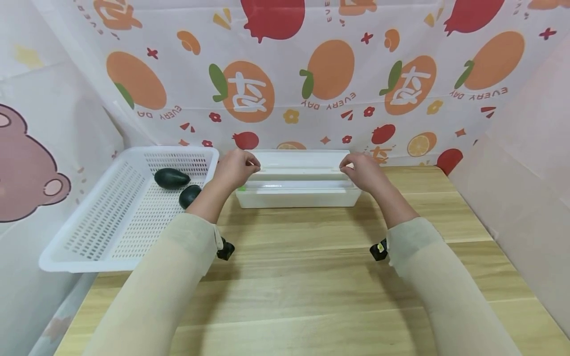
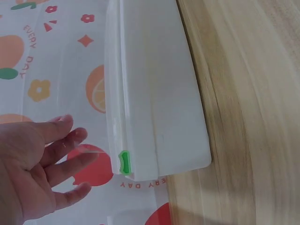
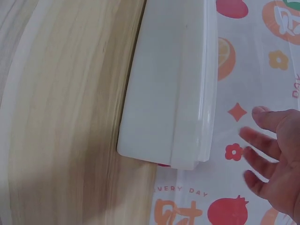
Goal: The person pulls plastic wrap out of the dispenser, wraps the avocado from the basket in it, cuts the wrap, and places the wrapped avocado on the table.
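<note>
A long white cling film dispenser box (image 1: 298, 200) stands at the back of the table, its lid (image 1: 305, 157) raised. Inside lies a shiny clear roll (image 1: 298, 185). My left hand (image 1: 232, 170) is over the box's left end, thumb and forefinger pinching thin clear cling film (image 2: 91, 151) that shows faintly in the left wrist view. At the right end my right hand (image 1: 364, 170) pinches at the same height, its other fingers spread. A green slider (image 2: 124, 162) sits on the box's left end.
To the left stands a white perforated plastic basket (image 1: 93, 198) with two dark green, avocado-like fruits (image 1: 171, 179) in it. Close behind the box hangs a fruit-print sheet (image 1: 285, 94). Wooden table surface (image 1: 303, 277) lies in front of the box.
</note>
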### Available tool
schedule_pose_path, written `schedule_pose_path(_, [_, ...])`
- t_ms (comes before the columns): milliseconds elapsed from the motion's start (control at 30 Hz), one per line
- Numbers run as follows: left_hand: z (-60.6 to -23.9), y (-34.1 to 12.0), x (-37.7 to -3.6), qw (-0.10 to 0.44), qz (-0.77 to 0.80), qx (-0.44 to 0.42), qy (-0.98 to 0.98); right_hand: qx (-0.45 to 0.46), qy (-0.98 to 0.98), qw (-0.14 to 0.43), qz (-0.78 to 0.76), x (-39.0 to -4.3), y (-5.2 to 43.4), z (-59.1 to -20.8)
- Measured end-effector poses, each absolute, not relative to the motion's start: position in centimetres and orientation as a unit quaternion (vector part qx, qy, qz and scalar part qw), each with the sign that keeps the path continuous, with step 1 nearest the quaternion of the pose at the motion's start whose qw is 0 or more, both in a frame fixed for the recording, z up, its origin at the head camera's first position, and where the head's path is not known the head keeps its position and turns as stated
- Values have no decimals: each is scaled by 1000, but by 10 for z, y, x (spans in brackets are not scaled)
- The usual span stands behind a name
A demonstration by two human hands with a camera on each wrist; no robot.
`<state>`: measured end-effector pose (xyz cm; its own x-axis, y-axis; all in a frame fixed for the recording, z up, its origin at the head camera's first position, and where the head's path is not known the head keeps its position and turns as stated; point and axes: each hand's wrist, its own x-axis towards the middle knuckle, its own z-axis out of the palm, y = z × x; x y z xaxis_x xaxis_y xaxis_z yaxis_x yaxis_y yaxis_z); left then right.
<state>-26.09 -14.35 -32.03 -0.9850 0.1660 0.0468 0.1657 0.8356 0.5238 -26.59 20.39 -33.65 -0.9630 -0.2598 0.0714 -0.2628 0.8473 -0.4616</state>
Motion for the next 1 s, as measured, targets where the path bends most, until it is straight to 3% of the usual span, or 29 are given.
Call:
schedule_pose_path(267, [-316, -142, -261, -12, 291, 77, 953, 125, -956, -12, 266, -269, 209, -331])
schedule_pose_path(567, [-313, -143, -262, 17, 298, 91, 950, 130, -946, -1, 297, -270, 216, -325])
schedule_pose_path(767, [-309, -143, -263, 14, 305, 98, 947, 104, -929, -25, 354, -270, 218, -327])
schedule_pose_path(1000, [-307, -142, -263, -1, 368, 42, 929, 84, -926, -23, 368, -273, 218, -323])
